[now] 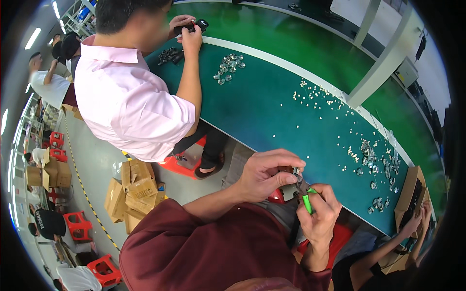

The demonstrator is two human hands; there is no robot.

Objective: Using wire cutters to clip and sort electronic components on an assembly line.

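Note:
My left hand (269,175) pinches a small shiny round part (297,171) between thumb and fingertips, just over the near edge of the green table. My right hand (320,213) is closed round a pair of green-handled pliers (307,203). Their metal jaws point up to the small part and meet it or come very close; which of the two I cannot tell. Right of my hands on the table lie clusters of similar clear, shiny parts (373,162). Tiny whitish pieces (315,97) are scattered along the far side.
A co-worker in a pink shirt (131,102) sits at left, handling a black item. Another pile of shiny parts (229,67) lies near that person. At right, a co-worker's hands reach into a cardboard box (411,196). Cartons (141,186) and red stools (77,226) stand on the floor.

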